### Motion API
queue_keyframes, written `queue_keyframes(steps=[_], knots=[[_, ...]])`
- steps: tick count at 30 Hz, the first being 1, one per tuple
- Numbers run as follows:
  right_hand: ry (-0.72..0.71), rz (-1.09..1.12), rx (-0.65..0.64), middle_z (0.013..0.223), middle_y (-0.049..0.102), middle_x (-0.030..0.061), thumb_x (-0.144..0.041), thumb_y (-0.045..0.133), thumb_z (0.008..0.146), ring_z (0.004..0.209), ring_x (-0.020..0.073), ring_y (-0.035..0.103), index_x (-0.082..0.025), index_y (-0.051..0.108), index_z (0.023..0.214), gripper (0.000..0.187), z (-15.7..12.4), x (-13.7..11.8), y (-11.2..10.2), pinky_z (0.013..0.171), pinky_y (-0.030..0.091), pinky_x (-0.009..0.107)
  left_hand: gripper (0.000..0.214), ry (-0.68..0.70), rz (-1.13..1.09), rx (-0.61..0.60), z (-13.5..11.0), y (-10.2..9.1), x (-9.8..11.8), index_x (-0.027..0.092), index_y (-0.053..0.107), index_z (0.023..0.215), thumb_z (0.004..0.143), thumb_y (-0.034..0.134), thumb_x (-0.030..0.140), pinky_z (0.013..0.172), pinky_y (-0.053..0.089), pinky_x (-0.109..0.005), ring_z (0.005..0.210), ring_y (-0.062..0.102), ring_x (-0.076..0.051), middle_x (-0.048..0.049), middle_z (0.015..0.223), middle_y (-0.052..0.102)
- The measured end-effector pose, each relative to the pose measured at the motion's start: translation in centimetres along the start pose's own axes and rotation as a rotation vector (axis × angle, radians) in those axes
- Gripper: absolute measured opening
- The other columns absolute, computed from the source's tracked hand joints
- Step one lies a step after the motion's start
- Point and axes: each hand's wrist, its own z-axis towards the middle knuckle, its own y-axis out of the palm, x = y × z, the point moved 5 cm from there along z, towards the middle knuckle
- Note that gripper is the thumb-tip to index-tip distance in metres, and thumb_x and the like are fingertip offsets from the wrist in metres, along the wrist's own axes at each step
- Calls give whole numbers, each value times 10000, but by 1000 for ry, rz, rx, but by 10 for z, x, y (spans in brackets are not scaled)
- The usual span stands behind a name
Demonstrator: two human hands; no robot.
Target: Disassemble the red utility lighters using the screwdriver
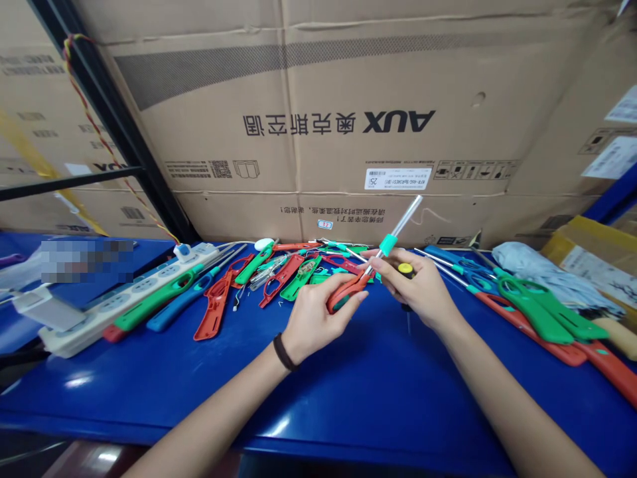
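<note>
While a red casing [215, 305] is lying left of the left grip [316, 313], that grip is holding the red lighter [357, 283] by its handle [342, 292], probably light, stiff plastic. Above both grips, the metal tube [409, 216] is likely being slippery, so handle and green collar [389, 244] are offering safer holds. Just rightward, the right grip [422, 282] is pinching the lighter near that collar and carrying a screwdriver [405, 269].

We recognise a workshop by the blue bench [378, 398], open lighter casings [215, 307], screwdriver [406, 270], power strip [118, 303] and large carton [318, 79] (lettering inverted).
</note>
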Motion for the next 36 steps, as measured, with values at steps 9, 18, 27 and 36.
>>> queue_keyframes(steps=[9,18,27,36], knots=[[-86,5,-22,536,576,-29,-426,670,755,356,50,381,-149,656,913,319,-1,-5,0,316,243,193,327,293,335,168,-2,-13,11,200,594,1156,847,612,308,743,562,-247,847,691,-157,-41,1028,706],[-124,-71,28,469,556,-45,-404,596,824,323,56,396,-155,644,882,261,-4,-8,0,326,280,199,328,345,472,168,-3,-16,18,176,601,1162,857,600,298,658,555,-229,725,688,-136,-36,946,720],[-223,-125,301,466,545,-51,-374,651,788,336,81,420,-180,627,827,199,-17,-16,1,333,325,226,310,457,801,279,-9,-18,37,170,610,1153,846,571,178,489,441,-212,577,624,-111,11,739,698],[-236,-225,334,474,522,-42,-388,645,790,386,85,451,-187,635,731,210,-18,-20,-1,360,327,224,315,436,771,251,-8,-21,34,179,607,1160,869,585,298,466,399,-242,529,612,-102,29,716,697]])
